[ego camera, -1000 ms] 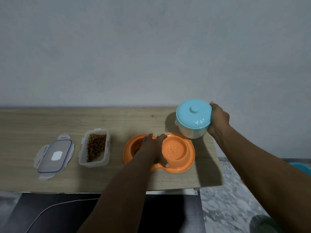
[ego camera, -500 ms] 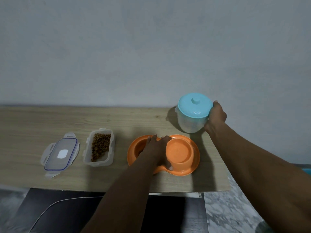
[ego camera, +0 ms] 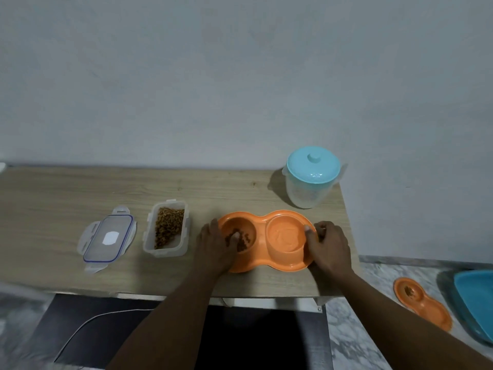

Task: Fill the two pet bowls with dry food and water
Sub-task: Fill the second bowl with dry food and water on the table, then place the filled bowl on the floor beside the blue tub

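Note:
An orange double pet bowl (ego camera: 262,265) lies near the front right of the wooden table (ego camera: 66,193). Its left cup holds brown dry food (ego camera: 244,240); its right cup holds water (ego camera: 285,235). My left hand (ego camera: 216,248) grips the bowl's left end, thumb over the rim into the food cup. My right hand (ego camera: 328,247) grips the right end, thumb on the rim. A clear water jug with a light blue lid (ego camera: 310,177) stands upright at the back right, free of both hands. An open clear box of dry food (ego camera: 166,228) sits left of the bowl.
The box's clear lid with a blue seal (ego camera: 106,237) lies flat further left. The table's right edge runs just past my right hand. On the marble floor to the right lie a second orange double bowl (ego camera: 424,303) and a blue tray (ego camera: 477,303). A dark mat sits below.
My right hand set the jug down at the back right, let go and came down to the bowl's right end. My left hand slid from the bowl's middle to its left end.

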{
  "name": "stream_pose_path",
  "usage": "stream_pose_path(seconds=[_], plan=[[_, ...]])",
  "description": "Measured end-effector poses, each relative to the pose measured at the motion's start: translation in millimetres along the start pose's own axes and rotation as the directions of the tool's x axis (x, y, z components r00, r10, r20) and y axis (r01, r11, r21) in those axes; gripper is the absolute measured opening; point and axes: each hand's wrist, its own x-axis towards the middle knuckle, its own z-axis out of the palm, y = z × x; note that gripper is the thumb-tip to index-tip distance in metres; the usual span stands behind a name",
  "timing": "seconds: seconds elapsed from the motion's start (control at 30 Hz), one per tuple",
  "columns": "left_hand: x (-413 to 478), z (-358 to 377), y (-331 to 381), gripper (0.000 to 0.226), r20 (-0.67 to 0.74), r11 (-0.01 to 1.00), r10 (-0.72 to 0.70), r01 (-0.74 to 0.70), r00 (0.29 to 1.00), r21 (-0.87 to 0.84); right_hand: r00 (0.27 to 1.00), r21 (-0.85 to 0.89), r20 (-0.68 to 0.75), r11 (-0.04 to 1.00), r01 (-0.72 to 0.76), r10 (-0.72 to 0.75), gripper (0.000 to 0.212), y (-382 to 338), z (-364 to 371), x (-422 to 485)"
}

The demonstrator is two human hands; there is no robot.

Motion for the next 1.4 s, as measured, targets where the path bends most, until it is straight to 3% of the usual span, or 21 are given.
stream_pose_path(seconds=[0.17,0.33,0.5,0.8,1.07,1.23,1.4], plan=[[-13,-3,-9,0.046,-0.032,0.996,-0.087,0.086,0.996,-0.015,0.998,-0.082,0.057,0.996,-0.023,0.028,0.054,-9,5,2],[-9,-14,-4,0.039,0.028,0.975,-0.178,0.180,0.984,-0.133,0.992,-0.064,0.094,0.995,-0.082,0.087,0.052,-19,0,8],[-17,-27,3,0.041,0.015,0.968,-0.161,0.161,0.987,-0.192,0.995,-0.066,0.068,0.996,-0.065,0.070,0.056,-28,-19,2],[-58,-72,40,0.058,-0.002,0.972,-0.007,0.006,1.000,-0.236,0.995,-0.046,-0.086,0.997,-0.063,0.059,0.054,-40,-85,-48],[-111,-104,62,0.055,0.060,0.968,0.139,-0.122,0.989,-0.218,0.965,0.037,-0.229,0.992,-0.123,0.128,0.051,-31,-136,-133],[-155,-97,83,0.047,0.121,0.960,0.228,-0.203,0.966,-0.194,0.934,0.077,-0.295,0.979,-0.187,0.201,0.051,-3,-170,-192],[-194,-63,118,0.053,0.206,0.944,0.306,-0.268,0.930,-0.192,0.890,0.088,-0.351,0.956,-0.279,0.292,0.049,45,-208,-239]])
